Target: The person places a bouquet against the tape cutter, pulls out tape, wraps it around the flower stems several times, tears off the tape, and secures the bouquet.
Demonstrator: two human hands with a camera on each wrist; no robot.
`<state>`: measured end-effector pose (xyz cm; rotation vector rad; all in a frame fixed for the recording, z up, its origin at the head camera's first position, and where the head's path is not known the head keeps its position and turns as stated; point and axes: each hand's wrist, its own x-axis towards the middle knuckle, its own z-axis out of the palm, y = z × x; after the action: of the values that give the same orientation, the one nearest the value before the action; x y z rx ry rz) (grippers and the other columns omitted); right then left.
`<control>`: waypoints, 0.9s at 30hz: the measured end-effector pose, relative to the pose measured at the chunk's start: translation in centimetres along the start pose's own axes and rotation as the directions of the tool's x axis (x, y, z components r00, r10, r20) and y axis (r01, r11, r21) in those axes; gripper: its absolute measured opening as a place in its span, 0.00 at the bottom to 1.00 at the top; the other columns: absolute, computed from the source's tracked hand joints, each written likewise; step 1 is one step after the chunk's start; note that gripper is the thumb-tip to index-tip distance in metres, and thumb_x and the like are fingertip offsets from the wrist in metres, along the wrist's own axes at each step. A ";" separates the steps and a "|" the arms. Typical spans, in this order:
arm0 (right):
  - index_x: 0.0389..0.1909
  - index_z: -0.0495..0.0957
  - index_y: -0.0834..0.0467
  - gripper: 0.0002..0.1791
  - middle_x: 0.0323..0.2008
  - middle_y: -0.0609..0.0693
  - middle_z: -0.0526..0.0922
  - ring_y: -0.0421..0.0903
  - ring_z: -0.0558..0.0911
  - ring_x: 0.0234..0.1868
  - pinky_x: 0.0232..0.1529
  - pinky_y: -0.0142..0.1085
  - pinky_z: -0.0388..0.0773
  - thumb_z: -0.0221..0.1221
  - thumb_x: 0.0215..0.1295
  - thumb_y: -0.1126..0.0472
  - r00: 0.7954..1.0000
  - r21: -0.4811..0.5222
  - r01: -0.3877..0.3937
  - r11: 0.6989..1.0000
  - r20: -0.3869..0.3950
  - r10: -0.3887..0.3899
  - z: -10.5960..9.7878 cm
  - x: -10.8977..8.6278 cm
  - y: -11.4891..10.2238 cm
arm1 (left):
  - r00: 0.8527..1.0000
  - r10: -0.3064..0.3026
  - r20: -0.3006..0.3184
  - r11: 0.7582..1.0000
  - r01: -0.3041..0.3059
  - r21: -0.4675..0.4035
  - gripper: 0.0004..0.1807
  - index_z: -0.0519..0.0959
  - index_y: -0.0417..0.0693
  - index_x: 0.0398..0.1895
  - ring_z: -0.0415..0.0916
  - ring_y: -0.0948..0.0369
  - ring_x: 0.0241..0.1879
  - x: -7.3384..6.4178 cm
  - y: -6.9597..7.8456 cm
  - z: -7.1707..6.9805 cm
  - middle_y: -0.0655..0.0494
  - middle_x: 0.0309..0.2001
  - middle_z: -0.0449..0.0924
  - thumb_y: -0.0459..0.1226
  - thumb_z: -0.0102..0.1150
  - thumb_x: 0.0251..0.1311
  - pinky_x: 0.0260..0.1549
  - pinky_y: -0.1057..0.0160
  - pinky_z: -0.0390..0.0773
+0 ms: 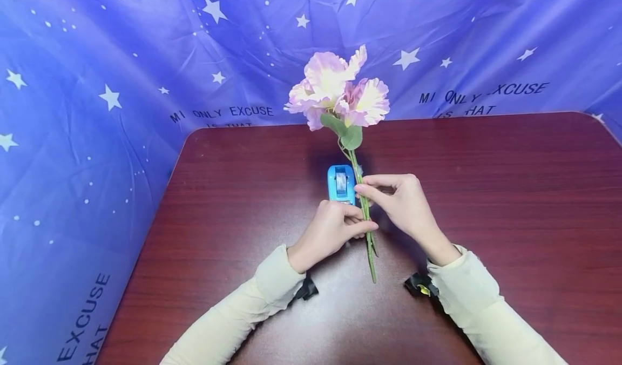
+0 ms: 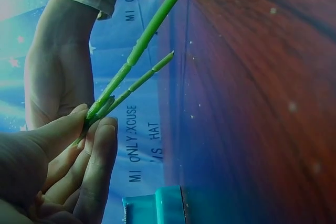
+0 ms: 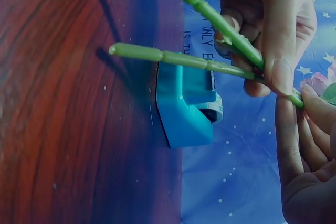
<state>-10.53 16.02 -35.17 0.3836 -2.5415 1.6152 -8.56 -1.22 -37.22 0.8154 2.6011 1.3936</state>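
Note:
Pink-and-white artificial flowers (image 1: 335, 92) on green stems (image 1: 372, 265) are held up in front of me, blooms pointing away. My left hand (image 1: 332, 227) pinches the stems low down between thumb and fingers. Just above it, my right hand (image 1: 408, 205) pinches the same stems between thumb and index finger. Two stem ends (image 2: 157, 22) stick out below the left hand and spread apart. A blue tape dispenser (image 1: 332, 184) with a clear roll stands on the table behind the left hand; in the right wrist view the dispenser (image 3: 181, 116) appears beyond the stems.
The dark red wooden table (image 1: 233, 192) has rounded far corners. A blue-purple cloth (image 1: 160, 46) with white stars and printed words hangs behind it and along the left side. Black wrist straps (image 1: 420, 285) show under the pale sleeves (image 1: 466, 284).

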 end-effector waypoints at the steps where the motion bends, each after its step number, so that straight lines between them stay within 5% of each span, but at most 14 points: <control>1: 0.39 0.88 0.63 0.10 0.31 0.57 0.89 0.32 0.84 0.25 0.30 0.24 0.78 0.69 0.60 0.60 1.000 -0.004 -0.002 1.000 0.000 0.002 -0.1 -0.1 0.0 | 1.000 0.002 0.002 1.000 -0.002 -0.003 0.09 0.86 0.50 0.23 0.73 0.70 0.12 0.0 0.0 0.0 0.60 0.16 0.80 0.43 0.69 0.58 0.16 0.75 0.70; 6: 0.39 0.88 0.63 0.11 0.31 0.56 0.89 0.34 0.85 0.25 0.31 0.23 0.76 0.69 0.60 0.59 1.000 -0.021 -0.020 1.000 -0.003 0.020 -0.7 -0.4 -0.1 | 1.000 0.005 0.026 0.999 -0.005 -0.038 0.10 0.86 0.47 0.24 0.78 0.60 0.13 0.2 0.2 0.4 0.58 0.17 0.81 0.42 0.68 0.59 0.16 0.75 0.71; 12: 0.40 0.87 0.63 0.12 0.30 0.56 0.89 0.40 0.87 0.24 0.31 0.23 0.77 0.68 0.61 0.59 1.000 -0.031 -0.019 0.999 -0.007 0.019 -1.3 -0.7 0.1 | 0.999 0.021 0.033 1.000 -0.020 -0.015 0.12 0.84 0.48 0.21 0.74 0.66 0.12 0.5 0.4 0.6 0.59 0.15 0.80 0.42 0.68 0.59 0.16 0.75 0.69; 27: 0.42 0.86 0.66 0.12 0.32 0.60 0.89 0.36 0.86 0.23 0.29 0.24 0.79 0.67 0.62 0.61 0.998 -0.060 -0.034 0.998 0.047 0.036 -2.9 -0.7 -0.2 | 0.998 0.033 0.052 0.999 -0.032 -0.011 0.12 0.84 0.48 0.21 0.74 0.65 0.12 1.1 0.9 1.3 0.57 0.16 0.81 0.42 0.67 0.60 0.16 0.76 0.68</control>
<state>-9.92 18.67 -33.95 0.3784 -2.6390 1.5562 -8.70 0.70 -37.11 0.8842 2.5515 1.3734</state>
